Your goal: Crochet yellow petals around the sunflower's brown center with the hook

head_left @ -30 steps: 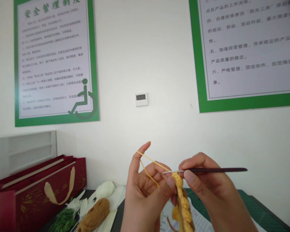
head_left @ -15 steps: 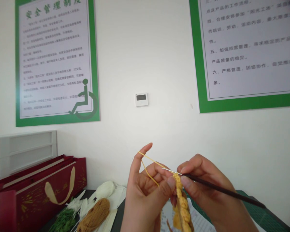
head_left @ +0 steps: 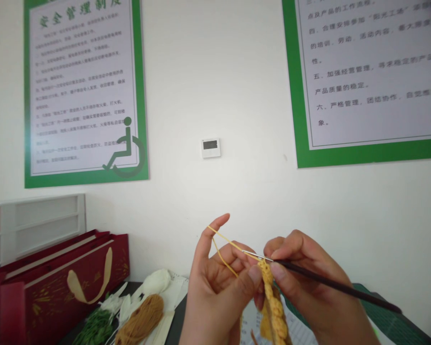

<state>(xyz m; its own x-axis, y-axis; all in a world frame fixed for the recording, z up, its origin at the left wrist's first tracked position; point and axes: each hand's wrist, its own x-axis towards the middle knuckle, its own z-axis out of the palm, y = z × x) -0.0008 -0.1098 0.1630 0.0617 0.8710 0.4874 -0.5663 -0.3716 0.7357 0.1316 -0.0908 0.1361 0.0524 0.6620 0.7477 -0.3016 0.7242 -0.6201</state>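
My left hand (head_left: 221, 282) pinches the top edge of a yellow crochet piece (head_left: 273, 302) between thumb and fingers. Its index finger is raised, with yellow yarn (head_left: 222, 235) looped over it and running down to the work. In my right hand (head_left: 309, 278) is a crochet hook (head_left: 330, 283) with a dark handle, held near its metal shaft. The hook's silver tip lies at the stretched yarn, just above the top stitches. The lower end of the crochet piece runs out of view at the bottom.
Dark red gift bags (head_left: 68, 287) stand at the left, before a pale plastic rack (head_left: 46, 218). Beside them lie brown yarn (head_left: 141, 318), green yarn (head_left: 95, 326) and white yarn (head_left: 156, 281). Printed paper (head_left: 296, 318) and a green cutting mat (head_left: 391, 321) lie beneath my hands.
The hook has shifted slightly right, its handle end moving right and down. Its tip now meets the taut yarn. The left index finger has moved slightly right, while the grip stays the same.
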